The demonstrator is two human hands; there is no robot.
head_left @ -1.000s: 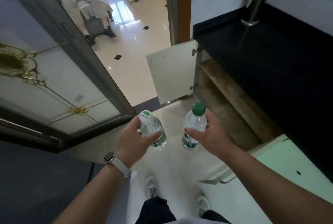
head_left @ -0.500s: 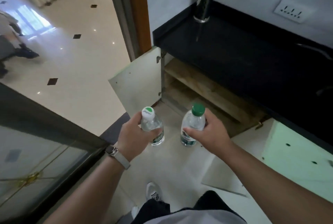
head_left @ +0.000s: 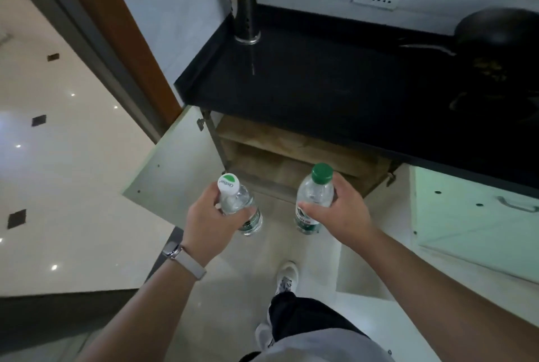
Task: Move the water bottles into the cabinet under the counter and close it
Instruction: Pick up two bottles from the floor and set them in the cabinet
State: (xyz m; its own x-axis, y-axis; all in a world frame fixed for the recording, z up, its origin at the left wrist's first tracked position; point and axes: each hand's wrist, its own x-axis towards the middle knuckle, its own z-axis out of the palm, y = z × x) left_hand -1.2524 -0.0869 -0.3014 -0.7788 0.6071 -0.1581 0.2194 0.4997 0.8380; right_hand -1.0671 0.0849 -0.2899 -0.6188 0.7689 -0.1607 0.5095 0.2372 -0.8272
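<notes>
Okay, both bottles hung in front of the open cabinet, below the desk edge. Left hand was wrapped round the white-capped bottle, right hand round the green-capped bottle. Left door and right door stood wide. My call: crouch, set them upright on the lower shelf, deep enough for the doors to clear.

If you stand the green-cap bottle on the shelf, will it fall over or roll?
The bottle is tall and narrow, so a bump might tip it. Its round body would probably roll if laid down. The clear plastic likely dents if the right hand squeezes.
</notes>
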